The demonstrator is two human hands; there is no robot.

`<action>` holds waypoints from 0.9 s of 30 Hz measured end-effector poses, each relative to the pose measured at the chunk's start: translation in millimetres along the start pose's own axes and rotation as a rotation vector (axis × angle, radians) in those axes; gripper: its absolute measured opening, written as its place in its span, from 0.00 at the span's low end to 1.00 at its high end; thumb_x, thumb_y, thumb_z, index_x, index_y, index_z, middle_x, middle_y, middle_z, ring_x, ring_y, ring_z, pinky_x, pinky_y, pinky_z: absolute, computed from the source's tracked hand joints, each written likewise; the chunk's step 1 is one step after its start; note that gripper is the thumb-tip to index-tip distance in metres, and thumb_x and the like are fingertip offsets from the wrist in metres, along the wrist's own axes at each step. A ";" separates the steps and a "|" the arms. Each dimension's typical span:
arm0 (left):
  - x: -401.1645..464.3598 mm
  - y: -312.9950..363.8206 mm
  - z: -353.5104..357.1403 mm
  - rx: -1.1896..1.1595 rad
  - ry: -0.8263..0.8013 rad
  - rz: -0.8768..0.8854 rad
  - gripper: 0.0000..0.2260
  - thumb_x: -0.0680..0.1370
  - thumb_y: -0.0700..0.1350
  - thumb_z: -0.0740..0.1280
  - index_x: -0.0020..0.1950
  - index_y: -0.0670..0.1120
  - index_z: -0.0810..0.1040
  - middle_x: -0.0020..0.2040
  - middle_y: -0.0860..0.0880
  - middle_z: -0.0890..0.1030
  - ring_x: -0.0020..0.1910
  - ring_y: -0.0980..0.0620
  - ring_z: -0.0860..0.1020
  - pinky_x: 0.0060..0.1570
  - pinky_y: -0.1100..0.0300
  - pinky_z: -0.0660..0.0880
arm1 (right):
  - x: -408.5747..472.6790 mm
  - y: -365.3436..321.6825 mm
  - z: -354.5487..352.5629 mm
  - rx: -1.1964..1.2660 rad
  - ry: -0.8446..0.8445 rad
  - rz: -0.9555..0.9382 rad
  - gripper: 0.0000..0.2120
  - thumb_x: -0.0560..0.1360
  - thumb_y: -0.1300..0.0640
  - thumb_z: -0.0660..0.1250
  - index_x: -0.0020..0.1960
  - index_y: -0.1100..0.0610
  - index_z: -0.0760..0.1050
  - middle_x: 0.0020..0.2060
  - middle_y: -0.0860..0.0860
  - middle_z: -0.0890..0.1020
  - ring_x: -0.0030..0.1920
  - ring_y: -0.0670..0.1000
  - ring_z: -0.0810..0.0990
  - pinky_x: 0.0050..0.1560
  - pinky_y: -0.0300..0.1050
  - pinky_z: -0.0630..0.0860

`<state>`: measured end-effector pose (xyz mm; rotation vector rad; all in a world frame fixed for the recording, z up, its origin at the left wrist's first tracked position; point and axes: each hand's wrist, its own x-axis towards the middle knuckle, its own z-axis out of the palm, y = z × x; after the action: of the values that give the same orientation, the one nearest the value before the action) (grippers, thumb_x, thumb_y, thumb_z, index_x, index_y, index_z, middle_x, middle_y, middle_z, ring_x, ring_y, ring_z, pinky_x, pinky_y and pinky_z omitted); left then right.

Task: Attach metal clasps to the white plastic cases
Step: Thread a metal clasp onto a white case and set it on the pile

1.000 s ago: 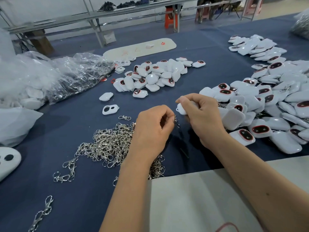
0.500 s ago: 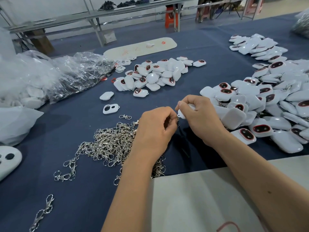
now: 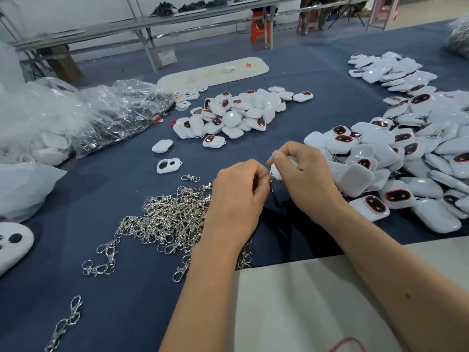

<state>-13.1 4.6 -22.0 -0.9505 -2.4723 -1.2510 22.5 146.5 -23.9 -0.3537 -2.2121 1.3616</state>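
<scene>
Left hand [image 3: 238, 196]: fingers curled tight over a small metal clasp [image 3: 271, 181]; only a glint of it shows between the two hands; it meets the case's lower corner
Right hand [image 3: 304, 179]: fingers closed round one white case [image 3: 275, 171], held just above the blue cloth [image 3: 291, 105]; most of the case is hidden in the palm
Clasp supply [image 3: 172, 219]: loose silver tangle on the cloth, under and left of the left wrist; a few strays lie further left
Case piles: one heap [image 3: 406, 158] touching the right hand's far side; a smaller heap [image 3: 236, 115] further up the table
Handling, as I'd judge it: the case looks light, hard and glossy, likely slippery; best pinched by its flat faces with the loop corner left free; the clasp is stiff, tiny and springy, best taken by its body so the thumb can work the gate
Risk: clasps snag one another when lifted from the tangle
</scene>
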 end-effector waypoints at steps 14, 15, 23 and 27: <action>4.2 1.4 -2.7 -0.191 0.097 0.045 0.04 0.76 0.37 0.73 0.44 0.46 0.84 0.42 0.54 0.83 0.44 0.57 0.80 0.45 0.71 0.73 | 2.0 -3.2 -2.1 0.668 -0.183 0.321 0.15 0.85 0.59 0.59 0.43 0.60 0.77 0.27 0.50 0.68 0.26 0.46 0.59 0.23 0.36 0.57; 4.5 1.0 -2.8 -0.170 0.101 0.048 0.04 0.76 0.37 0.73 0.44 0.46 0.84 0.41 0.54 0.83 0.43 0.58 0.80 0.44 0.71 0.73 | 1.6 -3.7 -2.2 0.670 -0.187 0.318 0.14 0.85 0.59 0.59 0.43 0.60 0.77 0.28 0.51 0.69 0.26 0.47 0.59 0.23 0.37 0.58; 4.4 -3.0 -6.9 0.025 0.098 0.007 0.04 0.75 0.39 0.74 0.42 0.46 0.83 0.38 0.54 0.82 0.39 0.53 0.79 0.44 0.50 0.76 | -4.4 -0.9 1.5 0.604 -0.166 0.176 0.08 0.82 0.67 0.61 0.48 0.58 0.76 0.28 0.45 0.72 0.25 0.45 0.64 0.25 0.38 0.62; 5.7 -0.6 -12.5 0.167 0.077 -0.009 0.04 0.75 0.39 0.73 0.41 0.45 0.83 0.37 0.50 0.81 0.39 0.44 0.78 0.43 0.45 0.76 | -10.8 0.3 3.6 0.123 -0.044 -0.181 0.03 0.79 0.58 0.70 0.52 0.54 0.78 0.32 0.44 0.78 0.30 0.44 0.72 0.34 0.36 0.70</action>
<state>-19.1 -2.9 -12.1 -0.8335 -2.4776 -1.0434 29.5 138.8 -28.5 -0.0772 -2.1256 1.4087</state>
